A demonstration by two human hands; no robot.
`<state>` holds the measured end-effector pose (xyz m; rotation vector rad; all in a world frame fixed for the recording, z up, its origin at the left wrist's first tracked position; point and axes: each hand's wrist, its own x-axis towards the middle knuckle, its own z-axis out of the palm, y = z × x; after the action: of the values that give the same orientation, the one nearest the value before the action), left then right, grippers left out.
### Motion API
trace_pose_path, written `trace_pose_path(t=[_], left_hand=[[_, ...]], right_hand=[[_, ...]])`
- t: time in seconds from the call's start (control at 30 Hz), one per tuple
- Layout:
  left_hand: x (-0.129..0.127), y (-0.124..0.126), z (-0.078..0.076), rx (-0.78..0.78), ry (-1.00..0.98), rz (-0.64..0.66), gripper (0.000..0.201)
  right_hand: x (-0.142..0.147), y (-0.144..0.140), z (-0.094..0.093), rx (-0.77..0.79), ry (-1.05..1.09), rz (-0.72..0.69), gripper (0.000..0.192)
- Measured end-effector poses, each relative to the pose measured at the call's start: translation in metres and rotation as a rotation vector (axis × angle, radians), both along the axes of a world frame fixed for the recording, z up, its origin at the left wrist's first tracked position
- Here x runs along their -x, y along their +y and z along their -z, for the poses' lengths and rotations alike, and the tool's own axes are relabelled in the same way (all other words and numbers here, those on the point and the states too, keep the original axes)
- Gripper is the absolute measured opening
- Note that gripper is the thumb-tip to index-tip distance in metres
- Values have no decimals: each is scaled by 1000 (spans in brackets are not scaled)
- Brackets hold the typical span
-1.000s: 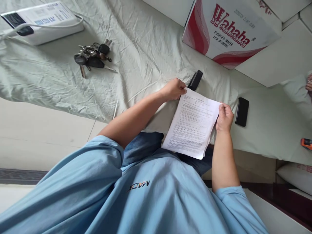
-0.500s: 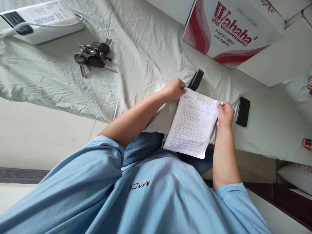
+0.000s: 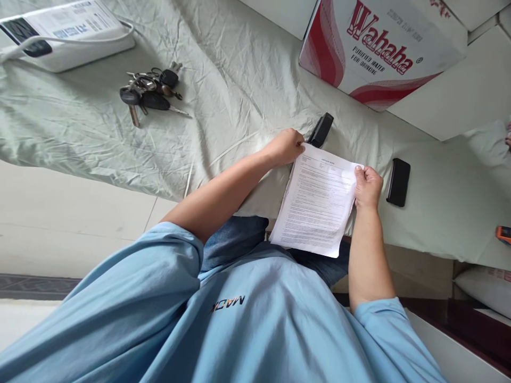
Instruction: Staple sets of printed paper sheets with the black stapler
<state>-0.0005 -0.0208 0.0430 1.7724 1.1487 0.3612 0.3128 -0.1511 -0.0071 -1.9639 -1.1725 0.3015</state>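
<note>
Item in hand: a stack of printed sheets, held tilted between the person's body and the near edge of the desk, which is draped in pale green cloth. The long axis runs from about 1 o'clock to 7 o'clock. The heading lies at the far, 1 o'clock end; the lines of print run across the short side. The print is too small to read. The lower edge overlaps the denim trousers in view; contact cannot be determined.

The left hand, at the stack's 11 o'clock, is closed on the far left corner. The right hand, between 2 and 3 o'clock, pinches the far right corner, thumb on top.

Directions following are taken from the stack. At 12 o'clock, directly off the top edge, lies a black object, its near end partly covered by the left hand and paper; it is the closest obstruction. A black phone lies near the right hand, at 3 o'clock. At 1 o'clock, farther off, stands a red and white water carton marked "Wahaha". At 10 o'clock, well apart, lies a bunch of keys; beyond it, a white box with a white cable across it. An orange and black device is cut off by the frame at 3 o'clock.
</note>
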Motion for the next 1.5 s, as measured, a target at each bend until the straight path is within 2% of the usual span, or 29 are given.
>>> trace_pose_path(t=[0.13, 0.27, 0.4, 0.57, 0.67, 0.83, 1.17, 1.23, 1.37, 1.5], left_hand=[[1, -2, -2, 73, -54, -31, 20], [3, -3, -8, 184, -101, -53, 18], [4, -2, -10, 189, -81, -64, 19], [4, -1, -8, 123, -46, -21, 25], [2, 0, -5, 72, 4, -11, 25], [-6, 2, 2, 32, 65, -78, 15], [-15, 4, 12, -29, 70, -174, 21], [-13, 4, 13, 13, 29, -194, 23], [-7, 5, 14, 192, -91, -195, 27], [-4, 3, 12, 284, -226, -247, 37]], right_hand=[[5, -3, -3, 17, 39, 0, 70], [17, -7, -6, -28, 203, -26, 69], [25, -14, -9, -56, 327, -37, 72], [24, -15, -11, 1, 246, 23, 78], [25, -7, -13, 4, 178, 11, 74], [26, 5, -11, 41, 87, 6, 63], [18, 11, 4, 48, 94, 58, 56], [18, 8, 5, 32, 45, 62, 57], [20, 1, 9, -33, -49, 48, 58], [23, -1, 13, -151, -45, 40, 61]])
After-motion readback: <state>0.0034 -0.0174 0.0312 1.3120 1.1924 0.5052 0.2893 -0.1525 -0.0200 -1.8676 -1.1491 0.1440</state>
